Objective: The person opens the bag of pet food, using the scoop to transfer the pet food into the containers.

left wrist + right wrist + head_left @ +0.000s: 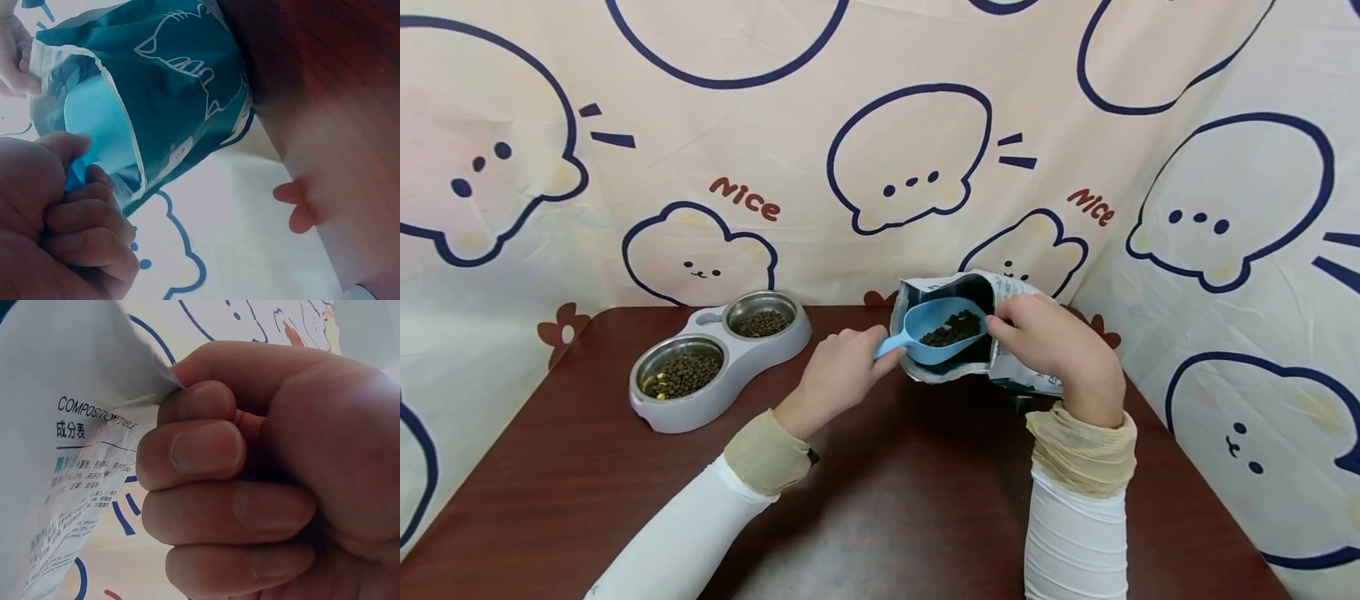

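My left hand grips the handle of a light blue scoop, which carries dark brown kibble. The scoop is at the mouth of an open pet food bag, overlapping its dark inside in the head view. Teal with a white cat outline shows on one side of the bag; the other side is white with printed text. With thumb and fingers, my right hand pinches the bag's edge at the right of the opening. In the right wrist view its other fingers are curled beside the composition table.
Left of the bag stands a pale grey double feeder with two metal bowls, both holding kibble. Some yellow bits lie in the nearer bowl. Cloth with cartoon bears hangs behind the dark red-brown table and along its sides.
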Motion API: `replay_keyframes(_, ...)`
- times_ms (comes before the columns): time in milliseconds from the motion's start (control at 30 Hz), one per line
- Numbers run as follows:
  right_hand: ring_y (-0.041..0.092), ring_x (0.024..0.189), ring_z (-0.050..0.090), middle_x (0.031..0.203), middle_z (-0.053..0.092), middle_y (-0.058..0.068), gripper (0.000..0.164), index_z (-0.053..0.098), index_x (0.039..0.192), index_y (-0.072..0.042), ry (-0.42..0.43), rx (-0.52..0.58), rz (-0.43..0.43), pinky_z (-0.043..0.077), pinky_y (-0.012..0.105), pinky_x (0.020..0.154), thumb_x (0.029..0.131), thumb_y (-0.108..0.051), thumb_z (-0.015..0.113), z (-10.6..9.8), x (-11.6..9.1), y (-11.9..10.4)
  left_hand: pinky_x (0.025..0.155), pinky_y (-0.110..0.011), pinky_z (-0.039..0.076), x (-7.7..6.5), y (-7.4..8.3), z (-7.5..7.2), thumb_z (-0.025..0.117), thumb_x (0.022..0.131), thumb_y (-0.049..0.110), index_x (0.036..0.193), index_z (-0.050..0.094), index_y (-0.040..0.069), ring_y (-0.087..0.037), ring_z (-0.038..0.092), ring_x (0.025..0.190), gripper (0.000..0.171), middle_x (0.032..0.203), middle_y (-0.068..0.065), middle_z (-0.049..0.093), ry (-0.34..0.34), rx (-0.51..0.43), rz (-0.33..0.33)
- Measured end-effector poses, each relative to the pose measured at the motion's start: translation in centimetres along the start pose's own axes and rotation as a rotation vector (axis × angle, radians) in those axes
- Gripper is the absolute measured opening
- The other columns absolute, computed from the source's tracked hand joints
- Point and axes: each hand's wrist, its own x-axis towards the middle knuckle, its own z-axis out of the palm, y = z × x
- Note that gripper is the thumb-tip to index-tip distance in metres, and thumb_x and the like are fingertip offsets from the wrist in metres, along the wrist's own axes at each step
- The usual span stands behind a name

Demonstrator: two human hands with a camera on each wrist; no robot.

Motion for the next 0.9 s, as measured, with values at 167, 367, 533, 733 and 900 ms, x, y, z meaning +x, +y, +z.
replay_keyframes(167,0.019,0.061,0.047,0.06,0.04,-0.002,0.043,0.062,0.07,-0.011,0.0,0.006,-0.011,0.041,0.033,0.061,0.111,-0.017,0.053,0.1,0.2,-0.2,0.05,-0.025,0.033,-1.9,-1.1,-1.1,0.068,0.108,0.04,0.091,0.061,0.013,-0.013,0.04,0.053,0.033,0.065,0.002,0.043,0.009,-0.04,-0.018)
replay_keyframes(367,0.019,0.063,0.048,0.062,0.041,-0.001,0.043,0.06,0.07,-0.011,-0.003,-0.009,-0.004,0.043,0.034,0.063,0.112,-0.017,0.052,0.1,0.2,-0.4,0.051,-0.026,0.033,-3.8,-1.9,-2.9,0.068,0.108,0.039,0.085,0.057,0.014,-0.012,0.039,0.054,0.035,0.064,0.003,0.041,0.035,-0.052,-0.006)
replay_keyframes(533,0.02,0.061,0.047,0.062,0.04,-0.001,0.044,0.057,0.068,-0.012,-0.001,-0.008,0.008,0.043,0.034,0.063,0.112,-0.016,0.052,0.0,0.0,-0.2,0.053,-0.028,0.034,-4.4,-2.6,-5.6,0.067,0.108,0.04,0.084,0.056,0.015,-0.013,0.04,0.055,0.036,0.064,0.004,0.041,0.047,-0.006,-0.009)
replay_keyframes(733,0.02,0.063,0.048,0.063,0.041,0.0,0.042,0.063,0.072,-0.01,0.004,0.0,0.011,0.043,0.034,0.063,0.111,-0.018,0.052,0.0,-0.1,-0.3,0.06,-0.032,0.039,-5.5,-4.5,-9.9,0.065,0.109,0.042,0.088,0.059,0.016,-0.018,0.047,0.062,0.034,0.069,0.0,0.046,0.011,0.026,-0.084)
replay_keyframes(900,0.02,0.065,0.049,0.062,0.042,0.0,0.04,0.068,0.075,-0.009,0.001,0.007,0.026,0.043,0.034,0.063,0.111,-0.019,0.054,0.1,-0.2,-0.4,0.062,-0.033,0.037,-5.9,-7.8,-12.7,0.064,0.109,0.045,0.087,0.06,0.015,-0.02,0.046,0.067,0.037,0.07,-0.001,0.045,-0.004,0.051,-0.162)
